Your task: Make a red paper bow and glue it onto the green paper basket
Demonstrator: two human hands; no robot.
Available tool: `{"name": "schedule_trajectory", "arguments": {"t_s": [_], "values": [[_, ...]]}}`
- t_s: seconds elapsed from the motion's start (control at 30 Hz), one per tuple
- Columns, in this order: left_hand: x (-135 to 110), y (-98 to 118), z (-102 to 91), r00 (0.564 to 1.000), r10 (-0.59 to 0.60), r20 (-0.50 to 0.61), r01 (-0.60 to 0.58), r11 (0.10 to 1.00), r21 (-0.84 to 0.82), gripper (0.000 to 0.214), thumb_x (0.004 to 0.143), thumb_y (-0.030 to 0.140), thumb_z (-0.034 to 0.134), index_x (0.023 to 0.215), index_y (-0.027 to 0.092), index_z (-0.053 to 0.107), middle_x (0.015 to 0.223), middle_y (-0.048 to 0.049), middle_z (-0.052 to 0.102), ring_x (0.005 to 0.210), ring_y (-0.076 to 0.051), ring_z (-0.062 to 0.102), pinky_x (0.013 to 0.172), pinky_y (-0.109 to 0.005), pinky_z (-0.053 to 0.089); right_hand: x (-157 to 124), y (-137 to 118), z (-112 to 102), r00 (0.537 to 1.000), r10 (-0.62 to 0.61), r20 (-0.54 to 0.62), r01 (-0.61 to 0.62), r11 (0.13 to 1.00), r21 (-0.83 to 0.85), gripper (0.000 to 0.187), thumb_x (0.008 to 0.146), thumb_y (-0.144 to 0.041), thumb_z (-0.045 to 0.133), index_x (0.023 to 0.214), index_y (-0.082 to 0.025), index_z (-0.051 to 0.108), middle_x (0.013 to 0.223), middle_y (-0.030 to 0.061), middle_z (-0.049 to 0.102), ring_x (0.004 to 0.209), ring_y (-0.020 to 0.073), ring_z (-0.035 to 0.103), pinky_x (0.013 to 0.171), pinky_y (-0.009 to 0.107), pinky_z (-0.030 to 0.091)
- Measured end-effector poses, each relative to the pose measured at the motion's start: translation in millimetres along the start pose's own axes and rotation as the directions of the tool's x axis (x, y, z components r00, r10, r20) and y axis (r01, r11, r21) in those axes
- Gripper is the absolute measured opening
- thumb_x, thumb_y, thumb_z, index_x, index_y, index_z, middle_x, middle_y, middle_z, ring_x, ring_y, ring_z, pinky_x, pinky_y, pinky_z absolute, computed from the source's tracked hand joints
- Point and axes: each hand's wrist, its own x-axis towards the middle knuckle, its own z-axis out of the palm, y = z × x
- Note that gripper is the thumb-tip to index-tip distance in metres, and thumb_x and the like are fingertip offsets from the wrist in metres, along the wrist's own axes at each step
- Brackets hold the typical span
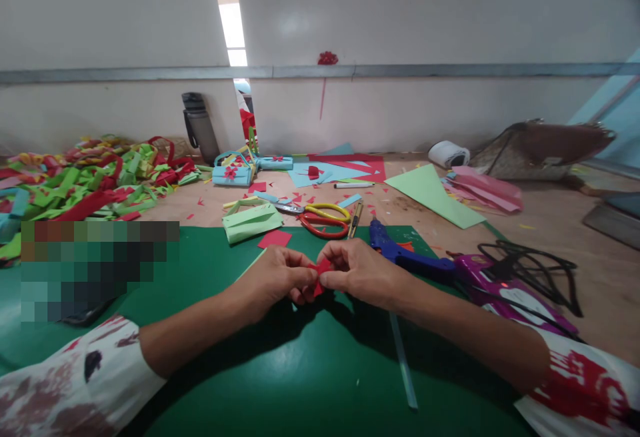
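Note:
Between both hands, over a green mat [280,377], is a small piece of red paper [321,278]. My left hand [280,274] pinches its left side with thumb and fingers. On the opposite side, my right hand [357,274] grips it with thumb and forefinger. The fingers hide part of the paper, so its full shape is unclear. Just behind my left hand lies a flat red paper square [275,240]. A folded green paper bag [253,222] and scissors with red and yellow handles [327,217] lie beyond the hands.
A blue glue gun [410,257] lies right of my right hand, near a purple device [510,297] and black cable. A clear glue stick [403,360] lies in front. A box cutter [355,218] rests behind. Paper strips [100,184] pile left beside a grey bottle [199,127].

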Motion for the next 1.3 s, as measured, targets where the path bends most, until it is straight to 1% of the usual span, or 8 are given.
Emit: {"name": "schedule_trajectory", "arguments": {"t_s": [0.2,0.4,0.6,0.87,1.03,1.1,1.23,1.3], "values": [[0.6,-1.7,-0.7,1.000,-0.001,0.005,0.001,1.000,0.002,0.012,0.066,0.022,0.066,0.058,0.014,0.062,0.053,-0.0021,0.062,0.048,-0.010,0.054,0.050,-0.021,0.041,-1.1,-2.3,-1.6,1.000,0.010,0.018,-0.010,1.000,0.027,0.009,0.066,-0.007,0.060,0.068,-0.016,0.057,0.053,-0.0065,0.054,0.046,0.0053,0.043,0.043,0.018,0.027],[1.8,-3.0,-1.4,1.000,0.003,0.003,-0.003,1.000,-0.002,0.010,0.066,0.021,0.065,0.058,0.014,0.063,0.054,-0.0031,0.063,0.048,-0.010,0.054,0.050,-0.021,0.040,-0.9,-6.2,-5.3,0.999,0.034,0.041,-0.037,0.998,0.060,0.013,0.066,-0.003,0.056,0.069,-0.015,0.058,0.054,-0.0056,0.058,0.047,0.0057,0.047,0.046,0.018,0.033],[1.2,-2.5,-0.6,1.000,0.005,0.008,-0.005,1.000,-0.013,0.011,0.065,0.024,0.066,0.059,0.015,0.063,0.053,-0.0024,0.061,0.048,-0.010,0.054,0.051,-0.022,0.041,-1.4,-4.3,-2.1,0.999,0.024,0.021,-0.025,0.998,0.059,0.011,0.067,-0.006,0.061,0.067,-0.016,0.056,0.051,-0.0078,0.054,0.045,0.0044,0.043,0.044,0.017,0.030],[-1.1,-0.1,-0.7,1.000,0.021,0.013,-0.021,1.000,0.002,0.013,0.064,0.025,0.066,0.059,0.014,0.062,0.051,-0.0016,0.060,0.046,-0.009,0.051,0.049,-0.021,0.038,-2.0,-6.8,-7.2,0.998,0.030,0.062,-0.033,0.998,0.053,0.012,0.070,-0.004,0.053,0.070,-0.014,0.060,0.056,-0.0043,0.058,0.049,0.0064,0.048,0.049,0.018,0.035],[0.5,-2.2,-1.2,1.000,0.011,0.011,-0.011,1.000,0.001,0.014,0.064,0.025,0.066,0.059,0.014,0.060,0.053,-0.0025,0.061,0.047,-0.010,0.052,0.050,-0.022,0.039,-1.3,-4.0,-8.0,0.999,0.011,0.048,-0.012,1.000,0.020,0.012,0.079,-0.015,0.052,0.070,-0.015,0.059,0.058,-0.0030,0.058,0.050,0.0071,0.046,0.049,0.020,0.034],[0.9,-2.2,-0.9,1.000,0.009,0.012,-0.010,1.000,0.005,0.014,0.064,0.025,0.067,0.058,0.014,0.059,0.053,-0.0027,0.061,0.048,-0.010,0.053,0.050,-0.022,0.039,-1.4,-2.6,-6.4,1.000,0.000,0.030,0.000,1.000,-0.009,0.011,0.077,-0.019,0.056,0.067,-0.015,0.058,0.058,-0.0028,0.059,0.050,0.0075,0.045,0.048,0.020,0.033],[-0.5,0.0,-0.5,1.000,0.017,0.023,-0.018,1.000,0.015,0.013,0.063,0.025,0.067,0.060,0.014,0.061,0.053,-0.0028,0.061,0.048,-0.011,0.052,0.050,-0.022,0.039,-2.2,-1.8,-3.7,1.000,-0.001,0.008,0.002,0.998,-0.067,0.012,0.073,-0.012,0.056,0.061,-0.016,0.057,0.053,-0.0043,0.056,0.045,0.0063,0.040,0.043,0.020,0.026],[-1.1,0.6,-0.8,0.999,0.025,0.024,-0.026,1.000,0.018,0.013,0.063,0.024,0.067,0.059,0.014,0.061,0.052,-0.0022,0.060,0.047,-0.010,0.051,0.050,-0.022,0.038,-1.7,-1.3,-4.2,1.000,-0.005,0.013,0.006,0.997,-0.077,0.016,0.075,-0.012,0.053,0.060,-0.016,0.057,0.052,-0.0045,0.054,0.044,0.0062,0.039,0.043,0.019,0.026]]}}
